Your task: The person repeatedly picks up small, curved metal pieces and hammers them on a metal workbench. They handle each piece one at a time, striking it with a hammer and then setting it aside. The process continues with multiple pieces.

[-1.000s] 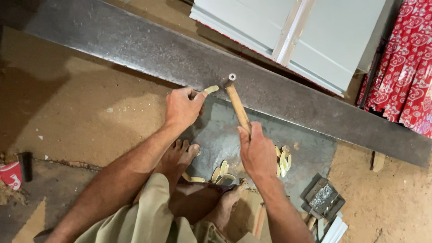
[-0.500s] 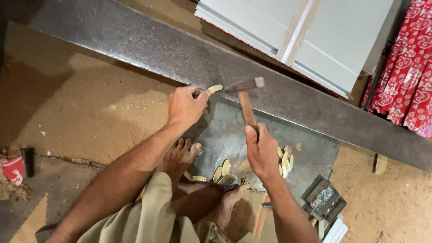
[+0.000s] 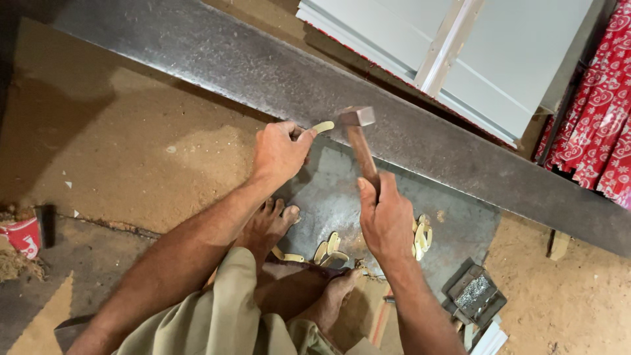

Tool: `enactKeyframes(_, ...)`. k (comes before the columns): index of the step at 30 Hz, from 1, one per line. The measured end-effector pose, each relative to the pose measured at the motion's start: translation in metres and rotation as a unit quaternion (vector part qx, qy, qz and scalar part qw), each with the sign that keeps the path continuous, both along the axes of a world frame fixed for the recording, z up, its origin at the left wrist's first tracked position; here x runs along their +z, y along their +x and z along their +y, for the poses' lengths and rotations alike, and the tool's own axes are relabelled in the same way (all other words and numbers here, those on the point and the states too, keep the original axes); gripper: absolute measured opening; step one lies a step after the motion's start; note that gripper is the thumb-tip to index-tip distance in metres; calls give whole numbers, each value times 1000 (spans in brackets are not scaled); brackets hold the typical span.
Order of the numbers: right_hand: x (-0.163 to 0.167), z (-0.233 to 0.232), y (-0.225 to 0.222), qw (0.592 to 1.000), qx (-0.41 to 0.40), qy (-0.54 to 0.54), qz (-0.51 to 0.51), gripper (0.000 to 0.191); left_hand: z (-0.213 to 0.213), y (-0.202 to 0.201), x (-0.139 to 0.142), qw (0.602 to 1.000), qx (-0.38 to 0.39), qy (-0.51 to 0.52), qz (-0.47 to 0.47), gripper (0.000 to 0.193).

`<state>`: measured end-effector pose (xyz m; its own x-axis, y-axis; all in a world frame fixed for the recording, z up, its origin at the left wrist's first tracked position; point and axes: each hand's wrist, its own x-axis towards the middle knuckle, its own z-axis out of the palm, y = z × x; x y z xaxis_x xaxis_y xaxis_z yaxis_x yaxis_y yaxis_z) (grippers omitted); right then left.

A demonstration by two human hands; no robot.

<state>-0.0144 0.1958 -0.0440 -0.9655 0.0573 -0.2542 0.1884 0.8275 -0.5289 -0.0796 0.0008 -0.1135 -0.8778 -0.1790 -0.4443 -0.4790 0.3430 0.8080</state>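
Note:
My right hand (image 3: pixel 386 218) grips the wooden handle of a hammer (image 3: pixel 359 138), whose metal head sits just right of a small pale oval piece (image 3: pixel 323 126). My left hand (image 3: pixel 279 152) pinches that piece against the edge of a long dark metal beam (image 3: pixel 217 56). A flat grey metal plate (image 3: pixel 460 230) lies under both hands. More pale oval pieces (image 3: pixel 327 248) lie on the plate near my bare feet (image 3: pixel 269 223), and another small heap (image 3: pixel 422 235) sits right of my right hand.
Sandy ground (image 3: pixel 118 144) spreads to the left. A white panel (image 3: pixel 473 59) leans behind the beam, with red patterned cloth (image 3: pixel 601 112) at far right. A small open metal box (image 3: pixel 476 296) sits at lower right. A red packet (image 3: pixel 23 235) lies at the left edge.
The hammer rose and tipped sideways half a second ago, then came back down beside the pale piece. My left hand has stayed pinching the piece at the beam.

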Motion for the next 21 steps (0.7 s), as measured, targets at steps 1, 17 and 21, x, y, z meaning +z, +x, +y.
enactKeyframes(1, 1, -1, -1, 999, -24, 3, -42, 34, 0, 0, 0, 1000, 0, -1, 1, 31)
enactKeyframes(17, -3, 2, 2, 1000, 20, 21, -2, 34, 0, 2, -3, 1000, -12, -4, 24, 30)
enactKeyframes(21, -2, 0, 1, 1000, -18, 5, -5, 35, 0, 3, -2, 1000, -4, 13, 0, 30)
